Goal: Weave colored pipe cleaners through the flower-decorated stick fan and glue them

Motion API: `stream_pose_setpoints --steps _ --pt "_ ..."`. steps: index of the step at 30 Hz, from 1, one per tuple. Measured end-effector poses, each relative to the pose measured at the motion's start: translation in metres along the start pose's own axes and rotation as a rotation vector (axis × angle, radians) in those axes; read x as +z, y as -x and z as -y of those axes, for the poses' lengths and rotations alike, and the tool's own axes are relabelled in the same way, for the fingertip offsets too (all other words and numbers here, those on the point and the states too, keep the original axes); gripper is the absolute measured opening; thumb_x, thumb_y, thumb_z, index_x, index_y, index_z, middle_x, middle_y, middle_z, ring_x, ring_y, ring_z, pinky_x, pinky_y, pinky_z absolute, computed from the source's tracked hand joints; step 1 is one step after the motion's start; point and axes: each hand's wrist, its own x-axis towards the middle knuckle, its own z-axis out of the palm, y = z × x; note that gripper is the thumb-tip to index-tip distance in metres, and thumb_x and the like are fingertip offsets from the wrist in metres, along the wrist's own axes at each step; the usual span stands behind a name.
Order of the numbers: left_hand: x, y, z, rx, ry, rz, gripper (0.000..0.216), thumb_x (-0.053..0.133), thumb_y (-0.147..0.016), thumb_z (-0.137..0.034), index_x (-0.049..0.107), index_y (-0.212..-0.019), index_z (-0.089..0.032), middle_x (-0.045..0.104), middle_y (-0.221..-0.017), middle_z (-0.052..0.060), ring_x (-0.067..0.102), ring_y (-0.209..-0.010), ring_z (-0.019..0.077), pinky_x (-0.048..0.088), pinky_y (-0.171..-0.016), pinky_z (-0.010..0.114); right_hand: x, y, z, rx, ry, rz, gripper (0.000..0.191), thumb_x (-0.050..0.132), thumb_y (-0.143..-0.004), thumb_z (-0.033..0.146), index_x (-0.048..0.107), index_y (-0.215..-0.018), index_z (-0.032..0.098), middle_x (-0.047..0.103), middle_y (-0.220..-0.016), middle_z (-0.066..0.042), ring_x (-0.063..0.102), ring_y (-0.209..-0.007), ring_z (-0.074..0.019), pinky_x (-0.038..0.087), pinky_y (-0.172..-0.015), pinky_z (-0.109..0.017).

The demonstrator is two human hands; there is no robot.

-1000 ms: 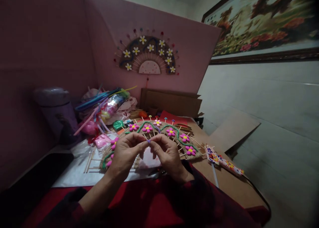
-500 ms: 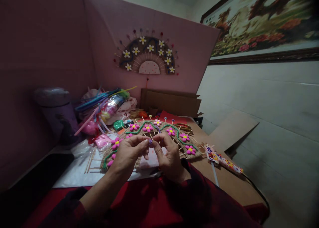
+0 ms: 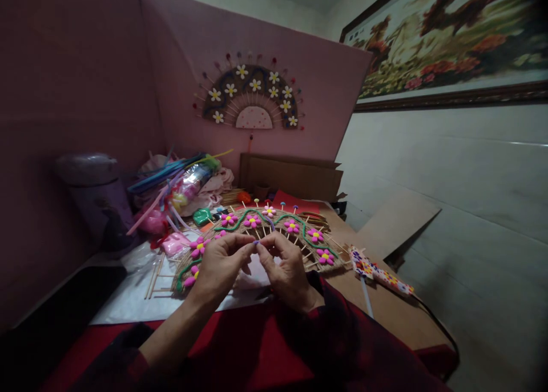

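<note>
My left hand (image 3: 220, 263) and my right hand (image 3: 285, 266) meet fingertip to fingertip in front of me, both pinching a tiny purple piece (image 3: 256, 242) between them. Right behind the hands lies a fan-shaped woven craft (image 3: 274, 229) with pink flowers, a green wavy cord and wooden sticks poking out at its rim. It rests on a white sheet (image 3: 137, 300) on the table. My red sleeves fill the bottom of the view.
A finished fan (image 3: 252, 98) with white flowers hangs on the pink board behind. Left are a purple jug (image 3: 100, 201) and a bundle of coloured sticks in bags (image 3: 184, 178). Cardboard (image 3: 295, 178) stands at the back; a bead-decorated stick (image 3: 379, 272) lies right.
My hands stay together on the small purple piece, with the fingers shifting slightly around it. The view has drifted a little to the right and down.
</note>
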Motion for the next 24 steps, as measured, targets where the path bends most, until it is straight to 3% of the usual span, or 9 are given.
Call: stream_pose_setpoints --steps 4,9,12,18,24 --pt "-0.003 -0.001 0.005 0.062 -0.175 0.061 0.016 0.063 -0.068 -0.026 0.069 -0.073 -0.013 0.059 -0.056 0.003 0.054 -0.046 0.0135 0.046 -0.039 0.023 -0.002 0.001 0.001 -0.074 0.083 0.032 0.012 0.045 -0.086 0.021 0.054 -0.079 0.020 0.054 -0.075 -0.002 0.050 -0.068 -0.0136 0.040 -0.062 -0.026" --pt "-0.006 -0.001 0.009 0.024 -0.267 0.090 0.019 0.059 -0.072 -0.030 0.067 -0.075 -0.013 0.057 -0.053 0.002 0.054 -0.044 0.0137 0.046 -0.038 0.023 -0.004 0.000 -0.001 -0.124 0.150 0.097 0.014 0.041 -0.088 0.019 0.051 -0.078 0.019 0.053 -0.076 -0.003 0.050 -0.072 -0.0145 0.039 -0.065 -0.026" --pt "-0.007 -0.002 0.011 0.028 -0.304 0.117 0.019 0.055 -0.074 -0.031 0.063 -0.078 -0.014 0.056 -0.056 0.000 0.053 -0.044 0.0120 0.045 -0.038 0.023 -0.003 0.000 -0.003 -0.126 0.196 0.116 0.015 0.040 -0.088 0.020 0.049 -0.077 0.018 0.052 -0.076 -0.003 0.050 -0.072 -0.0147 0.038 -0.064 -0.026" --pt "-0.010 -0.005 0.015 0.167 -0.491 0.135 0.017 0.050 -0.077 -0.028 0.060 -0.074 -0.014 0.059 -0.062 0.001 0.054 -0.051 0.0111 0.044 -0.044 0.020 -0.002 -0.001 -0.006 -0.118 0.246 0.211 0.014 0.036 -0.089 0.018 0.046 -0.080 0.018 0.049 -0.076 -0.002 0.048 -0.068 -0.0136 0.037 -0.063 -0.025" --pt "-0.011 -0.004 0.013 0.162 -0.547 0.210 0.022 0.045 -0.081 -0.030 0.060 -0.074 -0.015 0.060 -0.062 0.002 0.055 -0.052 0.0114 0.042 -0.047 0.021 -0.008 -0.002 -0.006 -0.129 0.259 0.267 0.015 0.034 -0.091 0.019 0.045 -0.080 0.018 0.048 -0.077 -0.002 0.047 -0.069 -0.0128 0.036 -0.064 -0.024"
